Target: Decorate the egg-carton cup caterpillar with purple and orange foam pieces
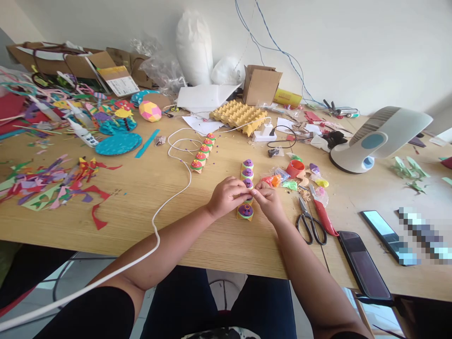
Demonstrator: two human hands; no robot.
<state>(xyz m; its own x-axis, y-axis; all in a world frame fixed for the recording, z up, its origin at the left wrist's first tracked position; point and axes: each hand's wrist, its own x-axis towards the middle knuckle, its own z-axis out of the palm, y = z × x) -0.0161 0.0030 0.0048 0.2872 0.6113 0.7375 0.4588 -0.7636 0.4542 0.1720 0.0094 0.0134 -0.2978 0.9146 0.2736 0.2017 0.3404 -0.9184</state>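
A strip of egg-carton cups topped with purple clay (pixel 245 211) stands on the table in front of me, its middle partly hidden by my fingers. My left hand (pixel 226 197) reaches over it from the left, thumb and fingers pinched together. From the other side my right hand (pixel 271 201) is also closed, its thumb tip meeting the left fingertips above the strip. What lies between the fingertips is too small to make out. A second strip, with red clay tops (pixel 201 156) and green edges, stands farther left.
Right of my hands lie clay packets (pixel 277 176), a red tape roll (pixel 295 168), scissors (pixel 306 221), a red-handled knife (pixel 323 214) and phones (pixel 365 263). A white fan (pixel 374 139) stands behind them. A white cable (pixel 154 221) crosses over my left arm. Paper scraps (pixel 52 186) cover the left side.
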